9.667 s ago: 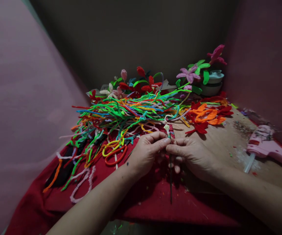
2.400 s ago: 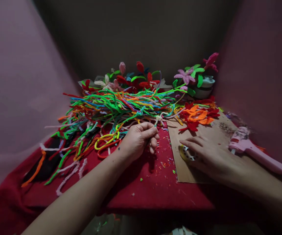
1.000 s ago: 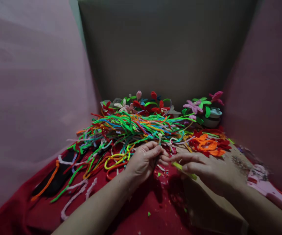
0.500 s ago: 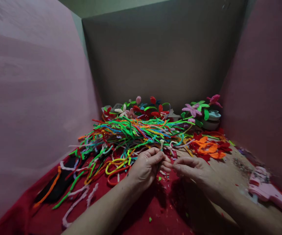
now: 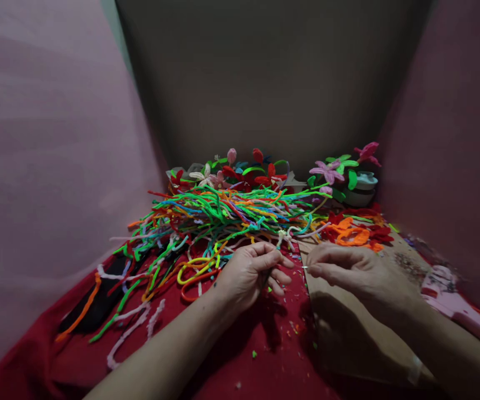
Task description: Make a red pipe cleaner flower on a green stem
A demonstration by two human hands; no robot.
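My left hand (image 5: 256, 272) is closed in a pinch, palm partly turned up, with the other fingers loosely curled. From its fingertips rises a small bunch of white flower stamens (image 5: 280, 238) with a pale bluish base. To its right, my right hand (image 5: 344, 266) pinches thumb against forefinger, and a tiny whitish bit (image 5: 305, 268) pokes out from the tips. A gap lies between the two hands. Just behind them is a large heap of coloured pipe cleaners (image 5: 231, 208), mostly green, with orange, blue, red and white among them.
Fuzzy flowers (image 5: 271, 176) stand behind the heap. Orange petal loops (image 5: 350, 232) lie on a brown board (image 5: 348, 311). A pink glue gun (image 5: 452, 300) rests at the right. Scraps dot the red cloth (image 5: 231, 355); a black item (image 5: 94, 311) lies left. Pinkish panels (image 5: 56, 166) enclose both sides.
My right hand has moved right, away from the left hand, with a whitish bit now showing at its tips. The fingers of my left hand have spread slightly. The view has tilted down.
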